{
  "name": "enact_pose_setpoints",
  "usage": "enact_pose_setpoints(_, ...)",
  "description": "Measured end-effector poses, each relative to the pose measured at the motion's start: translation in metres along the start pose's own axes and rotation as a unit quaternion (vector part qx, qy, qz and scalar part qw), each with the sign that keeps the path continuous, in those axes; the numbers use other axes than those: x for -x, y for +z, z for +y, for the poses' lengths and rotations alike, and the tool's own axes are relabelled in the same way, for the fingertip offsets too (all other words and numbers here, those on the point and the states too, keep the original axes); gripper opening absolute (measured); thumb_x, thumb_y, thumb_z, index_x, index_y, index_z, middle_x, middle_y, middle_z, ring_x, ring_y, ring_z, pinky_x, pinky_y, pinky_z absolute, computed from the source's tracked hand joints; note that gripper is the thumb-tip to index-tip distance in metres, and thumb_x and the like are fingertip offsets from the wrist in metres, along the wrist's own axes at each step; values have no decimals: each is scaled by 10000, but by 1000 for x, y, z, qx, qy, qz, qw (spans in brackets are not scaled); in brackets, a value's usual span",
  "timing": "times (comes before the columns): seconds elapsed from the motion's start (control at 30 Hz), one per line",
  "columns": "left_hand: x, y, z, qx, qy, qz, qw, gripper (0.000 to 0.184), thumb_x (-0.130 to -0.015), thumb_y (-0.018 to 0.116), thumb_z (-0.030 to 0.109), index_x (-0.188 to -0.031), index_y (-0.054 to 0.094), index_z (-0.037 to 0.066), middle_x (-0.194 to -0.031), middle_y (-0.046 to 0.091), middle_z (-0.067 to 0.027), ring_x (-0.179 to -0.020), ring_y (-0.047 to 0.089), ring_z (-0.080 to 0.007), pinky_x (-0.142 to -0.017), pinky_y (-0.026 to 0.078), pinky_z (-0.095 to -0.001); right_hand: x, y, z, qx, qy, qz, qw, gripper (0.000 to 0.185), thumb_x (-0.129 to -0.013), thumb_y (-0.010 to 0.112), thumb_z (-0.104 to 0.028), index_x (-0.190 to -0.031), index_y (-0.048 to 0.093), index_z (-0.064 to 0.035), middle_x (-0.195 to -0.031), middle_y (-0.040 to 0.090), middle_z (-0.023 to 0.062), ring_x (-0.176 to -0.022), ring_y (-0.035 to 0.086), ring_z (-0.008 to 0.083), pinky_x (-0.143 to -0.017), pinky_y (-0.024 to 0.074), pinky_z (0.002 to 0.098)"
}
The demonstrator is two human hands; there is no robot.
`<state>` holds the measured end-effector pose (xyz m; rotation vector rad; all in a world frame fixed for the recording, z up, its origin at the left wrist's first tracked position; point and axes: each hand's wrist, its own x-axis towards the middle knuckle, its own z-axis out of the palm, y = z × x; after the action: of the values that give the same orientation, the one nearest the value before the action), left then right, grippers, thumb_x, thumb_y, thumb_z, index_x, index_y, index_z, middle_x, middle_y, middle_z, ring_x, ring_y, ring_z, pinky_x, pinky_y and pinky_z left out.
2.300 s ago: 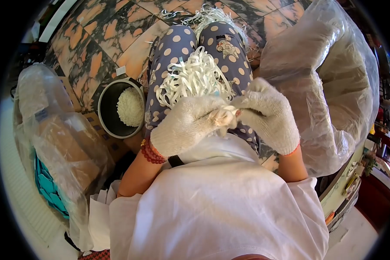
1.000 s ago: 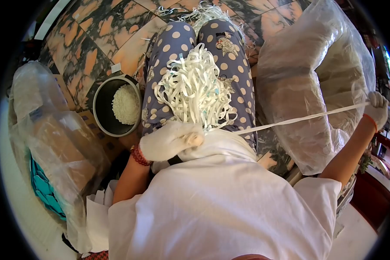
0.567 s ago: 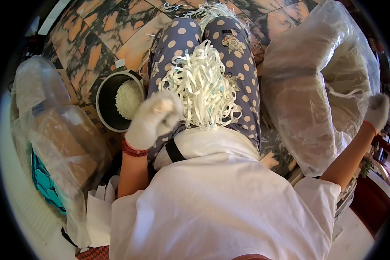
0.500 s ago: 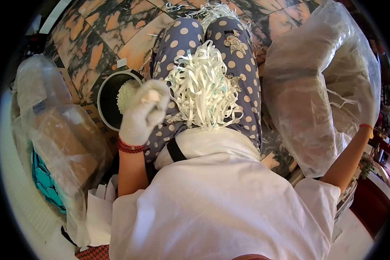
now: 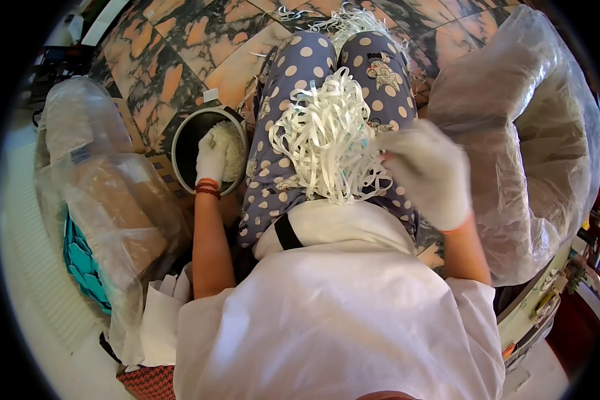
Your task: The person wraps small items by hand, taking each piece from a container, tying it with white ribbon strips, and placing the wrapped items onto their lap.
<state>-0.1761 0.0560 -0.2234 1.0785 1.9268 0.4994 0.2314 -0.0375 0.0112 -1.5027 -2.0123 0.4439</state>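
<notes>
My left hand (image 5: 211, 157), in a pale glove with red bead bands at the wrist, reaches down into a dark, light-rimmed bucket (image 5: 175, 143). Its fingers are against the white grains or small pieces (image 5: 233, 150) inside, and their tips are hidden. A tangled heap of white ribbon-like loops (image 5: 330, 133), with a few bluish bits, lies on my lap. At the heap's right edge is my right hand (image 5: 433, 175), also gloved and smeared by motion. Its fingers point left toward the loops; whether they hold one I cannot make out.
A large clear plastic bag (image 5: 477, 133) stands open at my right. On the left, another plastic bag (image 5: 80, 120) covers a brown cardboard piece (image 5: 123, 213), beside teal pieces (image 5: 83, 263). More white strips (image 5: 357, 23) lie beyond my knees on the marbled tile floor (image 5: 180, 43).
My left hand has gone from above the bucket's right edge down into it. My right hand has left the big plastic bag and come across to the heap on my lap.
</notes>
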Motion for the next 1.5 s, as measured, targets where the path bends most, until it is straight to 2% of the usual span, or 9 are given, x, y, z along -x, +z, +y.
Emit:
enact_pose_setpoints(0.2, 23, 12, 20, -163, 73, 58, 982, 570, -962, 642, 299, -1450, 507, 36, -1308, 642, -140, -1141, 627, -199, -960, 505, -310, -17, 68, -3, 42, -17, -52, 998, 190, -823, 695, -115, -992, 726, -197, -829, 612, 47, -741, 655, 278, -638, 530, 396)
enact_pose_setpoints(0.4, 64, 8, 78, 51, 247, 54, 966, 376, -980, 609, 170, -1303, 597, -22, -1305, 646, -179, -1183, 640, -265, -1011, 480, -355, -13, 37, -19, -116, 55, 0, 992, 134, -792, 717, -63, -907, 735, -129, -813, 635, 62, -699, 623, 268, -628, 510, 363)
enact_pose_setpoints(0.57, 161, -10, 205, 107, 431, -252, 860, 694, -860, 770, 253, -1417, 458, -20, -1409, 558, -119, -1330, 523, -241, -1132, 393, -381, -8, -7, -48, -155, 87, 6, 984, 146, -770, 773, -44, -884, 693, -87, -760, 601, 39, -622, 571, 156, -588, 460, 286)
enact_pose_setpoints(0.63, 182, 0, 223, 90, 514, -323, 789, 830, -781, 834, 348, -1446, 450, 32, -1440, 543, -127, -1302, 554, -273, -1106, 430, -382, -7, -13, -56, -146, 84, 2, 986, 149, -775, 792, -52, -875, 686, -87, -744, 607, 16, -604, 548, 124, -574, 444, 264)
enact_pose_setpoints(0.87, 213, 28, 237, -27, 554, -330, 763, 143, -977, 593, 134, -1023, 661, 17, -804, 672, -102, -777, 681, -273, -708, 521, -387, 5, -34, -47, -360, 158, 34, 919, 171, -782, 816, -113, -761, 656, -55, -747, 629, -14, -666, 527, 53, -585, 405, 224)
enact_pose_setpoints(0.97, 209, 29, 229, 52, 473, -431, 767, 93, -944, 632, 142, -962, 635, 51, -793, 638, -145, -683, 636, -336, -621, 492, -415, 10, -28, -35, -505, 226, 30, 833, 191, -791, 807, -145, -779, 651, -35, -762, 636, 13, -674, 531, 53, -603, 405, 211)
enact_pose_setpoints(1.17, 204, 15, 234, 119, 459, -520, 710, 172, -1020, 522, 127, -1021, 624, -12, -821, 606, -45, -681, 580, -130, -603, 472, -280, 20, -31, -15, -748, 203, -7, 631, 434, -885, 776, -371, -983, 532, -26, -747, 472, -1, -524, 397, 67, -410, 296, 249)
enact_pose_setpoints(1.37, 200, 35, 231, 219, 164, -616, 739, 317, -1006, 544, 240, -1123, 632, -41, -945, 671, -82, -723, 615, -134, -620, 492, -260, 14, -29, -10, -737, 257, 14, 625, 362, -841, 806, -238, -1027, 629, 18, -865, 619, 75, -612, 516, 82, -466, 359, 203)
enact_pose_setpoints(1.5, 189, 47, 206, 266, 44, -621, 736, 322, -990, 573, 144, -1251, 598, -42, -991, 669, -48, -877, 633, -90, -710, 499, -214, 43, -6, 28, -650, 293, 27, 701, 413, -971, 667, -318, -1214, 589, 7, -1087, 653, 123, -846, 654, 223, -774, 552, 318)
